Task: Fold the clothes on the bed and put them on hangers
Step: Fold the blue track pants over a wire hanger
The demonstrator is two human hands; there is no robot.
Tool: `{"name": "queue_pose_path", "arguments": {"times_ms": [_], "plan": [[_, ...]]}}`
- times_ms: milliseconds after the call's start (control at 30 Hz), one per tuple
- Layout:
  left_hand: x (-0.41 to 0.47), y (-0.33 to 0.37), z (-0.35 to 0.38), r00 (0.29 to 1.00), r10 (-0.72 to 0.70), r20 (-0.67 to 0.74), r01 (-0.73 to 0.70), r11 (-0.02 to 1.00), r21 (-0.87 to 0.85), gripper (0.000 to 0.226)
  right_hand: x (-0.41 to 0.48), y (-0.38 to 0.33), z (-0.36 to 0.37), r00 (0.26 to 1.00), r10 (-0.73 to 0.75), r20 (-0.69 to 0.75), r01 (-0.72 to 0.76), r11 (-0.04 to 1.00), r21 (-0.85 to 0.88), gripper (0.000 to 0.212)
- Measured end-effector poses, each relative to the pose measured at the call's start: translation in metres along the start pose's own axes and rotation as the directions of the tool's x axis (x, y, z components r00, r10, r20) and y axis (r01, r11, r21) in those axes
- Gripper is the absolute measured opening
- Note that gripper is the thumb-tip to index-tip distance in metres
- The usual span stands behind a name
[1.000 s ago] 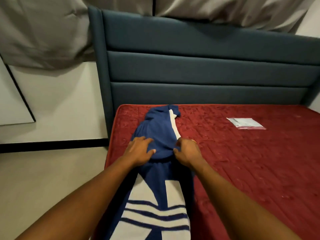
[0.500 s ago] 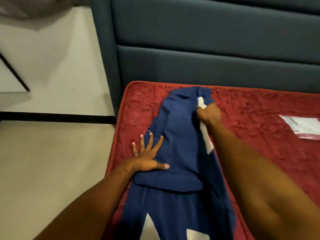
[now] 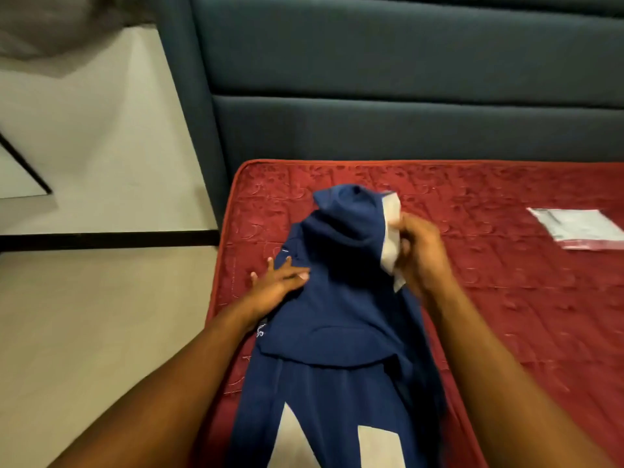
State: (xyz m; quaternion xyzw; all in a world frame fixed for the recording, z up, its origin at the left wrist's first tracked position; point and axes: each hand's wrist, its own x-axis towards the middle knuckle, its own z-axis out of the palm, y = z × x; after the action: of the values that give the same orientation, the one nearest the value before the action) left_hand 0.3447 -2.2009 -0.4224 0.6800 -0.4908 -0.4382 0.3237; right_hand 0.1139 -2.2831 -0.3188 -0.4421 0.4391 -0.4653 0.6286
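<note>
In the head view the job looks to be at an early stage: the blue garment (image 3: 341,298) lies half folded along the left side of the mattress (image 3: 506,315), towards its head end. No hanger shows, so by my judgement the fold has yet to be finished and the hanging is all to come. The left hand (image 3: 277,282) lies flat with its fingers straight and spread, pressing the garment's left edge onto the mattress. The right hand (image 3: 418,255), fingers curled, pinches the white strip (image 3: 391,231) on the garment's right side and holds it lifted off the mattress. The cloth is dark blue and soft, humped at the top, with white panels (image 3: 381,447) towards the mattress's near end. A plastic packet (image 3: 577,228) lies at the mattress's far right.
</note>
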Motion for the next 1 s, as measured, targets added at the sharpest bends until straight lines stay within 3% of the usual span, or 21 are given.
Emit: {"name": "queue_pose_path", "arguments": {"times_ms": [33,67,133,200,267,300,333,400,467,567,633,700,733,767,867,933,967,1000], "plan": [[-0.009,0.004,-0.003,0.988,0.014,-0.156,-0.037,0.989,-0.146,0.024,-0.027,0.002,-0.004,0.996,0.083,0.043,-0.085,0.994,0.07,0.014],[-0.024,0.01,-0.002,0.948,0.028,-0.316,-0.085,0.982,-0.167,0.01,-0.049,0.006,-0.011,0.988,0.144,0.061,-0.148,0.986,0.082,0.019],[-0.055,0.013,0.001,0.839,0.101,-0.535,-0.119,0.993,0.001,0.013,-0.069,0.023,-0.016,0.969,0.248,0.022,-0.247,0.968,-0.04,0.028],[-0.084,0.021,0.01,0.802,0.063,-0.594,-0.107,0.994,-0.039,0.015,-0.077,0.04,-0.011,0.956,0.292,0.022,-0.28,0.932,-0.229,0.04],[-0.102,0.031,0.024,0.869,-0.171,-0.465,-0.01,0.932,-0.362,0.039,-0.083,0.058,-0.007,0.96,0.277,0.043,-0.226,0.856,-0.466,0.042],[-0.109,0.032,0.029,0.881,-0.279,-0.381,0.083,0.886,-0.457,0.046,-0.088,0.067,-0.007,0.966,0.256,0.04,-0.178,0.767,-0.616,0.037],[-0.112,0.03,0.034,0.886,-0.316,-0.339,0.143,0.883,-0.448,0.047,-0.09,0.075,-0.004,0.972,0.233,0.026,-0.134,0.643,-0.754,0.04],[-0.122,0.02,0.041,0.894,-0.273,-0.355,0.194,0.951,-0.242,0.037,-0.099,0.086,0.001,0.986,0.163,0.037,-0.038,0.435,-0.9,0.045],[-0.137,0.015,0.046,0.897,-0.251,-0.365,0.216,0.967,-0.134,0.018,-0.111,0.09,0.005,0.992,0.107,0.061,0.014,0.395,-0.918,0.032],[-0.167,0.016,0.047,0.9,-0.321,-0.296,0.219,0.918,-0.329,0.013,-0.141,0.079,0.007,0.989,-0.107,0.101,0.135,0.403,-0.905,0.012],[-0.192,0.021,0.041,0.885,-0.404,-0.231,0.218,0.799,-0.56,0.025,-0.179,0.064,0.007,0.879,-0.355,0.317,0.44,0.349,-0.828,0.015],[-0.216,0.02,0.039,0.888,-0.451,-0.093,0.281,0.691,-0.667,0.048,-0.221,0.062,0.004,0.695,-0.438,0.57,0.694,0.2,-0.692,0.019],[-0.234,0.016,0.041,0.895,-0.445,-0.031,0.296,0.644,-0.706,0.056,-0.245,0.068,-0.002,0.659,-0.41,0.631,0.735,0.172,-0.656,0.021],[-0.247,0.015,0.044,0.902,-0.429,0.035,0.305,0.58,-0.756,0.063,-0.261,0.077,-0.009,0.687,-0.354,0.634,0.719,0.208,-0.663,0.024],[-0.28,0.009,0.053,0.925,-0.378,0.032,0.255,0.559,-0.789,0.079,-0.303,0.101,-0.028,0.84,-0.066,0.539,0.512,0.426,-0.746,0.051],[-0.286,-0.014,0.058,0.931,-0.365,-0.018,0.222,0.605,-0.764,0.093,-0.318,0.109,-0.033,0.834,0.049,0.55,0.483,0.416,-0.77,0.082],[-0.295,-0.021,0.059,0.94,-0.342,0.003,0.221,0.599,-0.77,0.091,-0.327,0.11,-0.033,0.822,0.054,0.568,0.504,0.397,-0.767,0.089],[-0.306,-0.017,0.06,0.94,-0.341,0.008,0.226,0.606,-0.763,0.081,-0.329,0.112,-0.032,0.803,-0.004,0.597,0.561,0.345,-0.753,0.083]]}}
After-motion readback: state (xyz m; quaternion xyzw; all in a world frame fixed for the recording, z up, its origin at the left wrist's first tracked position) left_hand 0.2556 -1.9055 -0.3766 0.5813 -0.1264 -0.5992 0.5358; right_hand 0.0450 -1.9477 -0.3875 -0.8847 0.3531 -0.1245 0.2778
